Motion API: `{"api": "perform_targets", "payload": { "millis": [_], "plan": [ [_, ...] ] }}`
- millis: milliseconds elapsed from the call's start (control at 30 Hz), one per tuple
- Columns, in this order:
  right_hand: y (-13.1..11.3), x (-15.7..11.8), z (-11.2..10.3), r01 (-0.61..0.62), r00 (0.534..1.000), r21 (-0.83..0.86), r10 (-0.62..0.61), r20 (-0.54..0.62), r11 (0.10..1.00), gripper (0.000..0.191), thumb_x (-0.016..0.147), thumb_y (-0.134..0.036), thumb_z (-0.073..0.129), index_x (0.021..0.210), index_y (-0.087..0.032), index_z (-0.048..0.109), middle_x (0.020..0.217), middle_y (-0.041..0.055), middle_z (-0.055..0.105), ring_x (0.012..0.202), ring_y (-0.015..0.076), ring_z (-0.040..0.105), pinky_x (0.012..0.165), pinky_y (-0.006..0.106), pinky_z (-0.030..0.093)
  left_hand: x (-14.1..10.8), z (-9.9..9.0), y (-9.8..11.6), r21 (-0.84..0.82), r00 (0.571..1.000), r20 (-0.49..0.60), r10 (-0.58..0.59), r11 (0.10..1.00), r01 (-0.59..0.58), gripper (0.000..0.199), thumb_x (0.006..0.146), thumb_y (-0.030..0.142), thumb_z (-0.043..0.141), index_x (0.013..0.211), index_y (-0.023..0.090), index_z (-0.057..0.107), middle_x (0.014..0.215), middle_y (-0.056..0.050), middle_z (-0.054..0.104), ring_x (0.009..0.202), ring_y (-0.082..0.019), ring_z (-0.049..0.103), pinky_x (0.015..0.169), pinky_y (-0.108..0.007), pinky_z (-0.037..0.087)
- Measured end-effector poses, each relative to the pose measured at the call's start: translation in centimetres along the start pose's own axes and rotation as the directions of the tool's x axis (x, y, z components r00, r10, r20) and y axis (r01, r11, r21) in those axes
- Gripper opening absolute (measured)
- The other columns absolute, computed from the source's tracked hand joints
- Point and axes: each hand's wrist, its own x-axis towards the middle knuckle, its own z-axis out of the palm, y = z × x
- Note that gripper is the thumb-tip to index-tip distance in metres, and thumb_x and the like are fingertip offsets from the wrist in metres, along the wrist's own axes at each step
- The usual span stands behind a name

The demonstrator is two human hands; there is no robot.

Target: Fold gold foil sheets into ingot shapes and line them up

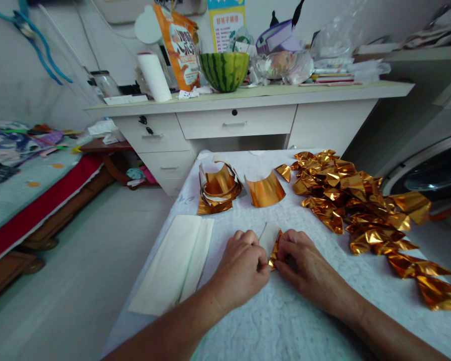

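Note:
Between my hands, close above the cloth-covered table (225, 331), is a small piece of gold foil paper (275, 250), partly folded, with its pale back facing up. My left hand (242, 268) is closed, its thumb and fingers pinching the paper's near left edge. On the other side, my right hand (304, 263) grips the folded gold edge with curled fingers. Beyond them lies one curved gold foil sheet (266, 190), beside a curled stack of gold sheets (218, 185). Left of my left hand is a flat stack of whitish paper (169, 265). My fingertips partly hide the fold.
A heap of folded gold foil pieces (334, 183) spreads along the table's right side. Behind stands a white desk (236, 123) bearing a halved watermelon (225, 72), an orange pouch (180, 47) and a white roll (154, 75). A bed (41, 185) is at left, a washing machine (432, 160) at right.

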Motion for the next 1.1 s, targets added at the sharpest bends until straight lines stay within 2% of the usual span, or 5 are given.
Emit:
{"api": "perform_targets", "payload": {
  "millis": [267, 467, 800, 967, 1100],
  "plan": [
    [0.4, 0.0, 0.3, 0.039, 0.999, -0.002, -0.039, 0.015, 0.999, 0.008, 0.084, -0.012, 0.056, 0.079, -0.019, 0.055, 0.087, 0.0065, 0.055, 0.084, 0.0225, 0.049, 0.076, 0.04, 0.04, -0.1, 0.0, 0.2, 0.018, 0.999, 0.019, -0.038, 0.999, 0.038, 0.011, 0.071, 0.01, 0.064, 0.065, 0.018, 0.061, 0.083, -0.002, 0.056, 0.089, -0.02, 0.05, 0.08, -0.034, 0.041],
    [0.6, -0.1, 0.3, 0.072, 0.997, -0.019, -0.071, 0.025, 0.997, 0.011, 0.084, -0.009, 0.052, 0.082, -0.019, 0.053, 0.087, 0.0063, 0.054, 0.085, 0.0228, 0.048, 0.076, 0.04, 0.039, -0.2, -0.1, 0.1, -0.003, 0.998, 0.028, -0.049, 0.999, 0.049, 0.009, 0.074, 0.013, 0.062, 0.069, 0.019, 0.059, 0.088, -0.002, 0.055, 0.092, -0.02, 0.049, 0.084, -0.035, 0.039],
    [0.4, -0.1, 0.5, 0.044, 0.999, -0.077, -0.042, 0.027, 0.996, 0.012, 0.083, -0.008, 0.052, 0.086, -0.02, 0.053, 0.091, 0.0064, 0.053, 0.085, 0.0229, 0.047, 0.076, 0.039, 0.038, -0.1, -0.3, -0.4, -0.015, 0.996, 0.082, -0.035, 0.999, 0.037, 0.006, 0.077, 0.016, 0.062, 0.077, 0.021, 0.058, 0.09, -0.001, 0.053, 0.094, -0.021, 0.046, 0.083, -0.034, 0.037],
    [0.4, -0.3, 0.9, 0.032, 0.999, -0.105, -0.032, 0.0, 0.994, 0.01, 0.083, -0.017, 0.058, 0.09, -0.021, 0.053, 0.094, 0.0057, 0.053, 0.088, 0.0236, 0.046, 0.076, 0.039, 0.038, 0.0, -0.5, -0.4, -0.021, 0.995, 0.09, -0.043, 0.999, 0.045, 0.007, 0.077, 0.015, 0.063, 0.076, 0.02, 0.058, 0.089, -0.001, 0.053, 0.095, -0.02, 0.046, 0.084, -0.033, 0.037],
    [0.3, -0.3, 1.0, 0.019, 1.0, -0.112, -0.019, 0.004, 0.993, 0.011, 0.084, -0.016, 0.057, 0.092, -0.021, 0.052, 0.094, 0.0051, 0.054, 0.088, 0.0236, 0.046, 0.076, 0.039, 0.037, 0.0, -0.7, -0.4, -0.025, 0.993, 0.114, -0.041, 0.999, 0.044, 0.007, 0.077, 0.014, 0.063, 0.076, 0.02, 0.059, 0.09, -0.001, 0.053, 0.096, -0.02, 0.046, 0.085, -0.033, 0.036]
  ]
}}
